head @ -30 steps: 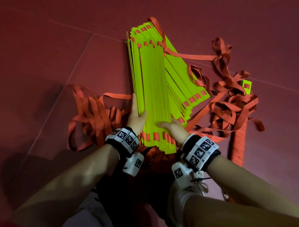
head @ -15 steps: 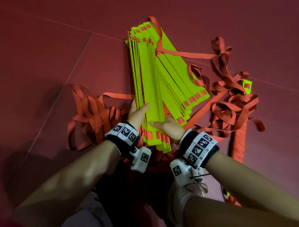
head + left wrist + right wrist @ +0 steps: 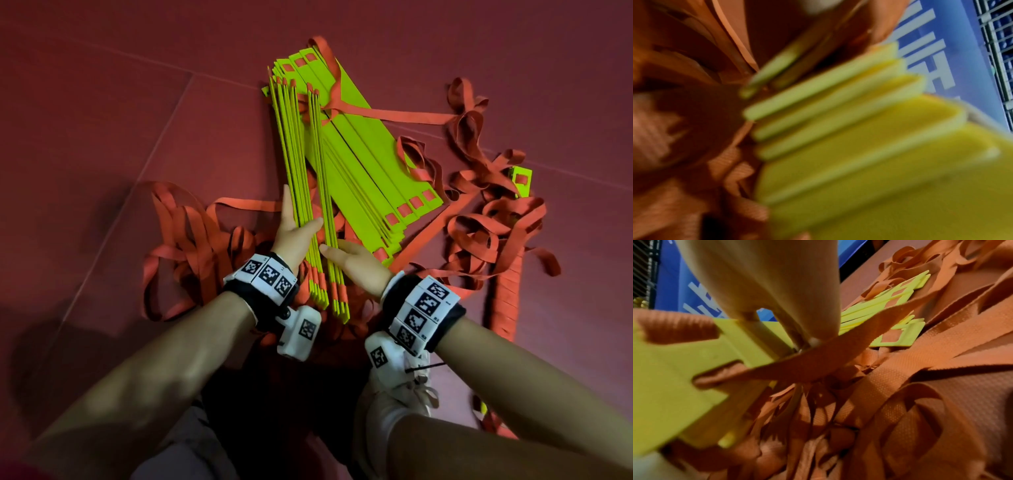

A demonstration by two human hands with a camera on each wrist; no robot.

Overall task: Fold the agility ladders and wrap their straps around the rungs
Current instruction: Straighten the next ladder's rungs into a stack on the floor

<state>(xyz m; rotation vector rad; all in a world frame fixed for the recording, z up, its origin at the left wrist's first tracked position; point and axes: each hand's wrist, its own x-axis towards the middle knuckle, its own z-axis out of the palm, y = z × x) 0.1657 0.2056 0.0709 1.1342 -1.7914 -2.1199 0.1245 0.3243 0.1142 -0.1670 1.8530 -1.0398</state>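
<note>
Between your two hands, low in the head view, stands the bundle of yellow-green rungs [image 3: 310, 192], tipped up on edge so the flat slats sit face to face and their thin edges point up at you. Holding them this way looks meant to square the near ends before any wrapping starts. A second fan of rungs [image 3: 373, 164] lies flat on the red floor [image 3: 102, 137] just to the right, not yet gathered into the upright pack.

Your left hand [image 3: 294, 229] cups the pack from its left side, fingers laid straight along the outer slat and the thumb reaching across the top edges toward the gap in the middle. Your right hand [image 3: 352, 260] comes in from the right with the palm against the inner group and the thumb stretched toward the left one; its fingers are hidden behind the slats, so how far they curl round cannot be told. Both forearms converge from below, wrists bent inward.

The orange straps [image 3: 479, 233] spill in loose loops on either side, well clear of the rungs' middle, with one length crossing the far end of the pack. None of it is wound round the bundle yet, so the wrapping step seems still ahead.
</note>
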